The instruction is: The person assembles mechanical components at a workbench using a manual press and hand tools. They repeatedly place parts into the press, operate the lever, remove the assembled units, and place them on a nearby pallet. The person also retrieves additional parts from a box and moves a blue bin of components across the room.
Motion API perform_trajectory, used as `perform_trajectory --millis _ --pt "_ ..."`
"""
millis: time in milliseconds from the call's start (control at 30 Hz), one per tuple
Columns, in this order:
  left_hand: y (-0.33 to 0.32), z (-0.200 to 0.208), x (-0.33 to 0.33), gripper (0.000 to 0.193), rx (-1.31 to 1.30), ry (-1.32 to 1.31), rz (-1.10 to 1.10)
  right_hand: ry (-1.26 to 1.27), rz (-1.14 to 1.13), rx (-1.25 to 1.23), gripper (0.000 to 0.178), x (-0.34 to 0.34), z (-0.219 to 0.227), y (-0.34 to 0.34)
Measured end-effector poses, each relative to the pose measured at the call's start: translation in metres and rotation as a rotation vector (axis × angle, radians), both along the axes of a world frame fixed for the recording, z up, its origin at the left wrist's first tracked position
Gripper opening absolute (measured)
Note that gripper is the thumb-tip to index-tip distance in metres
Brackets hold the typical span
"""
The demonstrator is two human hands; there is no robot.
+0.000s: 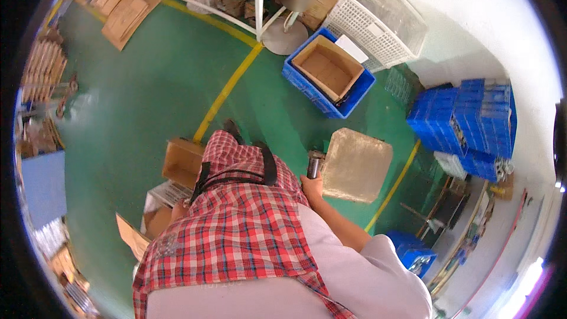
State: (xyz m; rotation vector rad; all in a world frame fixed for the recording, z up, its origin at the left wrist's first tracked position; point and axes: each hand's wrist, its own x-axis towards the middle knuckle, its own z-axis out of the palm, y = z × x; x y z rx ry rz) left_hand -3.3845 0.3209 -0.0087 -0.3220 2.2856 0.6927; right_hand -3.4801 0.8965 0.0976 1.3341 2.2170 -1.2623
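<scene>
My right hand (311, 186) is closed around a dark cylindrical object (314, 166) with a shiny metallic band; I cannot make out its exact kind. This object is upright beside the left edge of a square, pale brown stool top or board (358, 165) with cut corners. On the other side of my body, my left hand (177, 210) reaches down next to an opened carton (158, 223) with raised flaps. The red plaid apron (236, 224) hides most of that hand, so its fingers do not show. Just beyond stands a small open cardboard box (183, 162).
Ahead, a blue crate (310, 85) holds an open cardboard box (328, 67). A white perforated basket (372, 29) leans near the wall. Blue crates (460, 118) are stacked at right, and a white-framed table (258, 15) stands at the back. Yellow lines (227, 91) cross the green floor.
</scene>
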Motion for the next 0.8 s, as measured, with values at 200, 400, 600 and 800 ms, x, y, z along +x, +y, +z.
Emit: perform_trajectory --millis 200,400,600,800 --pt "-0.107 0.028 -0.188 0.032 -0.079 -0.031 -0.179 -0.108 -0.051 0.084 0.042 0.007 0.008 -0.055" --pt "-0.187 0.035 -0.383 0.028 -0.470 0.397 -1.142 -0.084 -0.091 0.030 0.043 -0.039 -0.008 -0.132" --pt "-0.201 0.089 -0.509 0.032 0.311 0.241 0.063 -0.105 -0.234 -0.111 0.048 -0.101 0.021 -0.220" --pt "-0.317 0.008 -0.508 0.036 -0.035 0.228 -0.577 -0.105 -0.158 -0.027 0.055 -0.212 0.026 -0.278"
